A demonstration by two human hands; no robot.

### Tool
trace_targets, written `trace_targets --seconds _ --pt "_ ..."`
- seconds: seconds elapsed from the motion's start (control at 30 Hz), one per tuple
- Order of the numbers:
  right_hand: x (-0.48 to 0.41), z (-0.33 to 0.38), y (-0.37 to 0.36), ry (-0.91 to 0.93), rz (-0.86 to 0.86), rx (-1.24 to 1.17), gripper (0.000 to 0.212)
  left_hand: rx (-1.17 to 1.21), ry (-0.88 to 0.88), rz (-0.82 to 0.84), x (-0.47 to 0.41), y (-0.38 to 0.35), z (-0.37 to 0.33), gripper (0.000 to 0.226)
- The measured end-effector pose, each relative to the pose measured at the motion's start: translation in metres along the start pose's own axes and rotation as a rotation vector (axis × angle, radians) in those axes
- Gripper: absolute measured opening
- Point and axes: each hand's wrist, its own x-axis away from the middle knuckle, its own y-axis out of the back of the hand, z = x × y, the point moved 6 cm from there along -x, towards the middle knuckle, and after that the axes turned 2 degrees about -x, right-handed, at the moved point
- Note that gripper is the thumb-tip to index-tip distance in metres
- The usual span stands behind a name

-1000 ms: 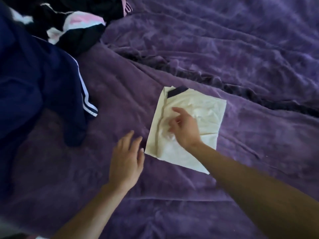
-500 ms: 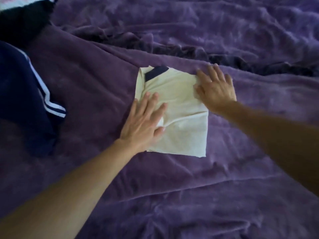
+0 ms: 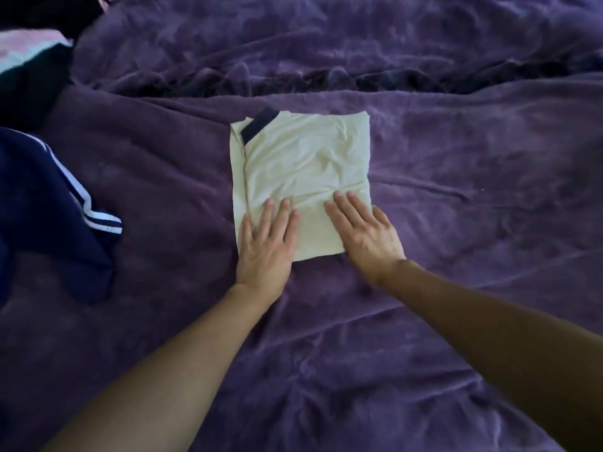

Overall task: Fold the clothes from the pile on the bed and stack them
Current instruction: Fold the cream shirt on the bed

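A cream shirt [image 3: 303, 164] with a dark navy collar band lies folded into a neat rectangle on the purple bedspread [image 3: 456, 223]. My left hand [image 3: 267, 246] lies flat on its near left corner, fingers straight. Flat on the near right corner rests my right hand [image 3: 367, 236], its fingers pressing a crease into the cloth. Both palms overlap the shirt's near edge.
A navy garment with white stripes [image 3: 49, 203] lies at the left. Black, pink and white clothes [image 3: 29, 60] sit piled at the far left corner. A dark rumpled ridge [image 3: 326, 79] of the bedspread runs across behind the shirt.
Both hands have slid from the shirt's middle and far right edge down to its near edge. The shirt now lies squarer to me.
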Motion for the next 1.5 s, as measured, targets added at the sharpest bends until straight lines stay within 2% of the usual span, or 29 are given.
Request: trace_targets --seconds 0.17,0.3,0.47,0.63,0.77,1.03,1.17,1.37,1.5 --pt "0.048 -0.007 0.038 0.036 0.092 0.033 0.067 -0.023 -0.078 0.014 0.030 0.053 -0.028 0.069" --pt "0.125 -0.016 0.079 0.011 0.115 -0.013 0.069 -0.026 -0.140 0.005 0.074 0.111 -0.075 0.064" --pt "0.250 -0.040 0.124 -0.088 0.178 -0.126 0.071 -0.023 -0.256 -0.043 0.133 0.169 -0.164 0.063" --pt "0.367 -0.089 0.165 -0.203 0.128 -0.185 0.066 -0.090 -0.391 -0.070 0.168 0.218 -0.269 0.060" --pt "0.443 -0.141 0.194 -0.321 0.087 -0.199 0.069 -0.099 -0.499 -0.121 0.175 0.264 -0.355 0.049" --pt "0.536 -0.275 0.263 -0.496 -0.064 -0.204 0.057 -0.114 -0.693 -0.252 0.122 0.350 -0.514 0.033" --pt "0.548 -0.365 0.308 -0.586 -0.126 -0.166 0.061 -0.060 -0.757 -0.334 0.063 0.392 -0.587 0.033" --pt "0.540 -0.500 0.366 -0.609 -0.202 -0.091 0.061 0.001 -0.742 -0.387 -0.032 0.452 -0.677 0.028" --pt "0.552 -0.570 0.354 -0.603 -0.240 -0.002 0.065 0.052 -0.738 -0.366 -0.060 0.440 -0.731 0.040"
